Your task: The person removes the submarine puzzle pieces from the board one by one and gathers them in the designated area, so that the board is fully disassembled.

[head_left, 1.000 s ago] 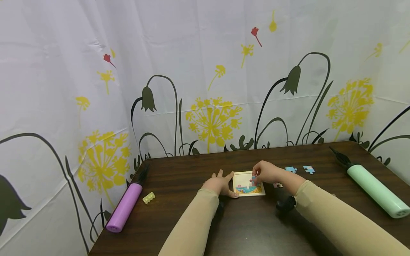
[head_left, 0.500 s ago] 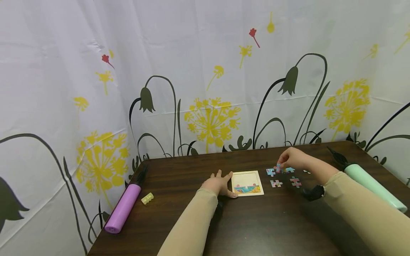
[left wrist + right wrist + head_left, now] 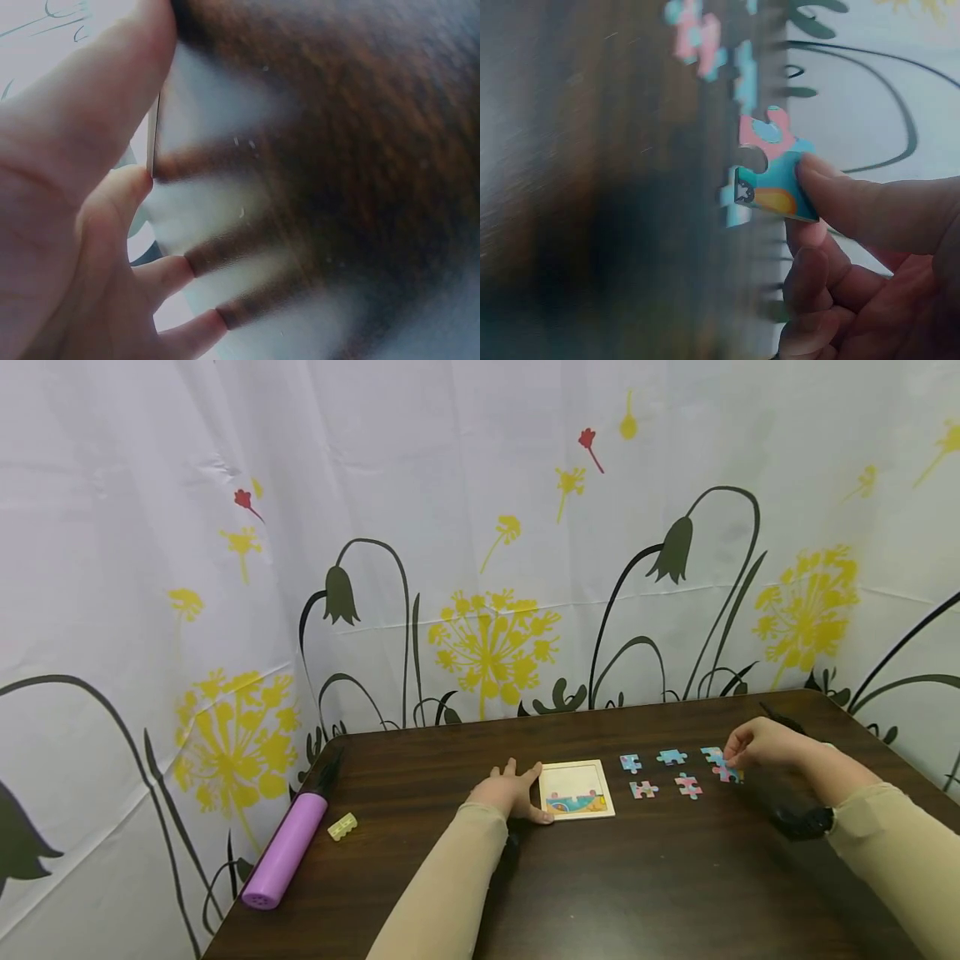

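Observation:
My left hand [image 3: 504, 792] rests at the left side of a small wooden puzzle frame [image 3: 606, 789], fingers spread, with thumb and forefinger touching its edge. A row of joined picture pieces [image 3: 573, 803] fills the bottom of the frame. Farther right, my right hand [image 3: 772, 748] pinches a puzzle piece [image 3: 780, 169] between thumb and fingers; it is pink and blue with an orange patch. Below and beside it in the head view lie loose blue pieces [image 3: 672, 757] and pink ones [image 3: 687, 786] on the table. In the left wrist view the left fingers [image 3: 169, 277] reach the tabletop.
A purple hand pump [image 3: 288, 847] with a black nozzle lies at the table's left edge, near a small yellow translucent block [image 3: 342, 827]. A second pump's black nozzle [image 3: 782, 717] shows behind the right arm. A flowered curtain [image 3: 450, 485] hangs behind the dark table [image 3: 600, 885].
My right hand has gone from the frame's right side to the loose pieces and then farther right, carrying a puzzle piece. The left hand stays at the frame.

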A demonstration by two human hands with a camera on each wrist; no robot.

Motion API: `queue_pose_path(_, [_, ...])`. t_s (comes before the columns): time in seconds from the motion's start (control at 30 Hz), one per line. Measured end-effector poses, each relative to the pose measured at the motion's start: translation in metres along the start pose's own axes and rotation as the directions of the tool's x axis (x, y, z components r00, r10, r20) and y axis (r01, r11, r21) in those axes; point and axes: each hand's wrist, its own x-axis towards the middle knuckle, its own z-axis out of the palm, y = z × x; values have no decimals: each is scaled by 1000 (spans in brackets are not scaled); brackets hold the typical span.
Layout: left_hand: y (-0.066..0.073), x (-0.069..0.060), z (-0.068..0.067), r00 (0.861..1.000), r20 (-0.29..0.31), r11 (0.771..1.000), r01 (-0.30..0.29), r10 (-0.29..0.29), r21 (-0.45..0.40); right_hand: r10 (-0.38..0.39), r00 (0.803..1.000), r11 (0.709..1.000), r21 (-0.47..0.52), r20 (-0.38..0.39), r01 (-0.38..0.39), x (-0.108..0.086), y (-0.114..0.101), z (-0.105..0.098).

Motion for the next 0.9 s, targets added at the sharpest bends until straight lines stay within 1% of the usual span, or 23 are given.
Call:
queue_pose_path(0.13, [-1,-1,-1,1000,4,1000,4,-4,-9,39,999,998,44,2,-39,-4,7,7])
queue_pose_path(0.2, [0,-1,-1,1000,1,1000,5,-5,-9,36,999,999,34,-11,-36,-4,10,10])
queue_pose_path(0.3, [0,-1,0,1000,-6,1000,2,-2,6,2,1000,1000,24,-20,-2,-3,16,12])
queue_pose_path(0.33, [0,-1,0,1000,-9,1000,1,-1,9,-30,999,999,19,-18,30,-3,20,12])
queue_pose_path(0.43, [1,-2,0,1000,-10,1000,-2,3,18,-74,997,997,-5,-24,74,-1,25,13])
queue_pose_path(0.53, [1,-3,-1,1000,-13,1000,-1,2,13,-55,998,998,-22,-43,54,0,25,15])
queue_pose_path(0.57, [1,-3,-1,1000,-12,1000,-1,1,11,-28,998,999,-28,-55,27,1,23,16])
queue_pose_path(0.7, [2,-5,-2,1000,-13,1000,8,-7,7,9,997,999,-50,-79,-13,2,22,18])
queue_pose_path(0.83, [2,-6,-2,1000,-18,1000,13,-12,12,6,995,999,-53,-101,-12,3,23,19])
queue_pose_path(0.87, [2,-6,-2,1000,-19,1000,12,-12,13,1,995,999,-49,-105,-6,4,24,18])
queue_pose_path(0.9, [2,-5,-2,1000,-20,1000,12,-11,15,-26,994,999,-44,-105,21,4,24,18])
